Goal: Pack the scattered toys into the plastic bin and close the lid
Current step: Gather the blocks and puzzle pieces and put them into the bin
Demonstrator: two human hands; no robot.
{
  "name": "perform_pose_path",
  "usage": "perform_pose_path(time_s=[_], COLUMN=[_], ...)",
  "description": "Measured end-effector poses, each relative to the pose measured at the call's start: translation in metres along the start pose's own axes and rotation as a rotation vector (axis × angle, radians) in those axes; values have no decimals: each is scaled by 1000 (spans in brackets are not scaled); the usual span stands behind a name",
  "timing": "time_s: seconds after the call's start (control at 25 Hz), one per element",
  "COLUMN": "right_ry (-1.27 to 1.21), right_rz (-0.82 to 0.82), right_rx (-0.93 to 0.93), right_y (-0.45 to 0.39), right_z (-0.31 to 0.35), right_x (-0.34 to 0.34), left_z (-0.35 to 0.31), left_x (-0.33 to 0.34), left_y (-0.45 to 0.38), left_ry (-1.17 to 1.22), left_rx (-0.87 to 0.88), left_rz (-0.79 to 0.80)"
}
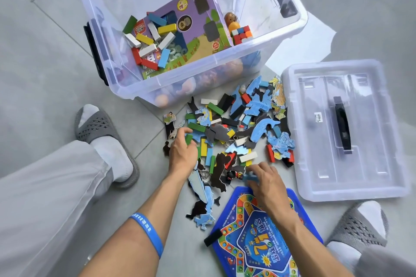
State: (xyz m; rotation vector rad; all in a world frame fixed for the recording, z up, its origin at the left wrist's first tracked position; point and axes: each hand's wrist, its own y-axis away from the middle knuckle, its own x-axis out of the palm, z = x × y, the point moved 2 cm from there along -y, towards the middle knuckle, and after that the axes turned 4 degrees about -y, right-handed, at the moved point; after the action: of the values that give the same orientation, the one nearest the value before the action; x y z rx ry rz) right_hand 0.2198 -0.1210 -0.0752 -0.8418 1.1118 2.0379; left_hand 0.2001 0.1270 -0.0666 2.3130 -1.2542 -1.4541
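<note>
Nearest, the right hand (267, 183) seems to pinch a blue piece over the game board (258, 243); the left hand (182, 148) curls around a green block (188, 138) in the toy pile (236, 128) on the floor. Beyond, the bin (157, 83) stands open, its lid (346, 132) alongside.

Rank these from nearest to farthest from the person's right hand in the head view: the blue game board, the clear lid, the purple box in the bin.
From the right hand:
1. Blue game board: directly beneath the wrist, on the floor.
2. Clear lid: on the floor to the right.
3. Purple box: far ahead, inside the bin.
</note>
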Motion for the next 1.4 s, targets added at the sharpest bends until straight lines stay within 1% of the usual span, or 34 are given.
perform_pose_path(time_s=[0.04,0.12,0.24,0.28,0.36,0.44,0.52,0.56,0.64,0.72,0.76,0.8,0.84,0.88,0.96,1.0,1.04,1.08,1.12,1.16,1.2,1.24,1.28,1.32,1.36,1.4], right_ry=[38,40,-286,-367,-421,-307,-65,50,221,260,205,90,-77,-307,-914,-1191,-1409,-1567,-1653,-1660,-1522,-1257,-936,-633,-388,-228], right_rz=[21,9,-131,-157,-176,-189,-146,-102,-25,-1,-8,-23,-43,-64,-68,-45,-9,11,8,-9,-46,-97,-145,-194,-230,-238], right_rx=[-18,-5,180,210,186,123,52,17,-66,-121,-125,-109,-56,50,367,515,627,703,747,756,726,669,604,532,466,409], right_y=[-2,-4,1,2,-4,-14,-24,-28,-34,-38,-39,-38,-37,-34,-27,-21,-16,-11,-7,-5,-5,-8,-12,-17,-22,-26], right_z=[3,8,7,7,10,16,21,23,25,26,24,22,21,19,14,13,16,15,12,10,7,3,1,-1,-1,-1], right_x=[0,-3,-10,-13,-19,-28,-32,-32,-28,-24,-23,-24,-25,-26,-27,-27,-26,-27,-29,-31,-33,-36,-40,-43,-44,-46], left_z=[2,-2,-18,-25,-33,-35,-32,-29,-20,-10,-6,-3,-1,-1,-4,-6,-6,-6,-7,-7,-8,-7,-6,-6,-4,-3], left_x=[0,-1,-4,-4,-2,0,1,0,-3,-8,-8,-7,-6,-5,0,2,3,6,9,10,11,12,14,17,21,26], left_y=[0,2,-7,-13,-20,-23,-22,-20,-18,-12,-7,0,6,12,21,24,25,26,27,28,29,29,31,35,39,43], left_ry=[32,-31,-242,-312,-446,-501,-493,-458,-255,90,309,526,714,859,1027,1067,1096,1101,1068,959,756,470,193,-29,-184,-277], left_rx=[-13,47,230,267,298,315,303,277,136,-94,-205,-297,-368,-421,-476,-486,-492,-505,-503,-470,-404,-316,-219,-135,-65,-7], left_rz=[-9,-39,-127,-104,-3,12,-9,-16,-54,-67,-35,21,101,197,338,361,362,353,343,320,289,255,218,191,173,157])
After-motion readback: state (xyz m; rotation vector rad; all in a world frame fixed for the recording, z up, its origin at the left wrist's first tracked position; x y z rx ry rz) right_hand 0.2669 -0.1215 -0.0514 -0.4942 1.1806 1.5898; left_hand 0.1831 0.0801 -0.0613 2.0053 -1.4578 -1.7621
